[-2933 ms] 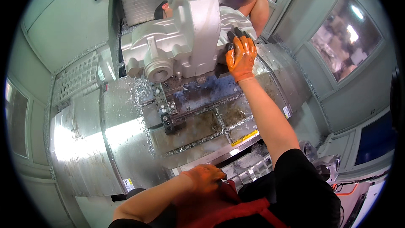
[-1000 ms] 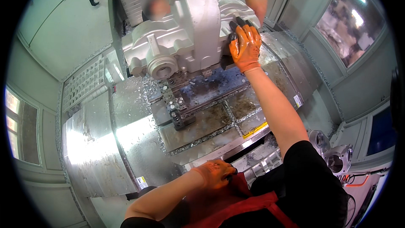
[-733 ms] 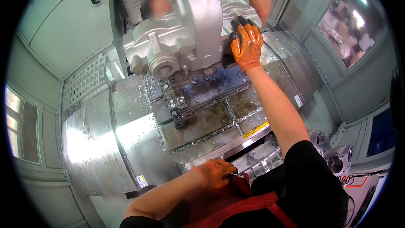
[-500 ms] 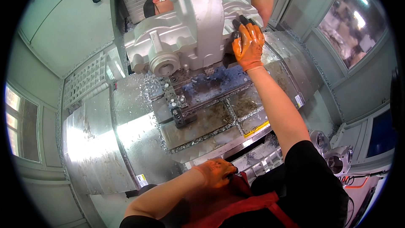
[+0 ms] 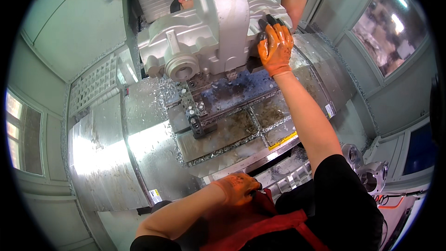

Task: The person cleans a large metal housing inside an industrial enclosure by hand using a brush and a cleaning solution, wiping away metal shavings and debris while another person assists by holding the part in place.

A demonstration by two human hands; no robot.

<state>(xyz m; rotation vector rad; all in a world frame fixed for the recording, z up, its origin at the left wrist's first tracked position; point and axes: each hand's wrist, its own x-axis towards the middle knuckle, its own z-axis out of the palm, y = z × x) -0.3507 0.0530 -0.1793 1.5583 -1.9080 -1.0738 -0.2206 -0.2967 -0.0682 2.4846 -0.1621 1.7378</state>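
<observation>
A large silvery-white metal casting (image 5: 227, 23), shaped like a housing with a round boss at its near left, stands over the machine's fixture. My right hand (image 5: 276, 49), in an orange glove with black fingertips, reaches forward and grips the casting's right end. The fingers bend over its upper surface. Low in front of my body, beside the red apron (image 5: 265, 204), is my left hand (image 5: 239, 189) in a matching glove. Its fingers are curled closed, and what they hold, if anything, is hidden.
A fixture block with bolts (image 5: 196, 123) sits below the casting. Metal chips lie over the machine bed (image 5: 148, 158). Another person's arm (image 5: 293, 4) shows behind the casting. Machined metal parts (image 5: 371, 174) stand at the right, and a grid-like panel (image 5: 93, 86) at the left.
The other person's blue-gloved hand on top of the casting has gone out of view, and their head is more hidden. The view has shifted slightly; my hands keep their places.
</observation>
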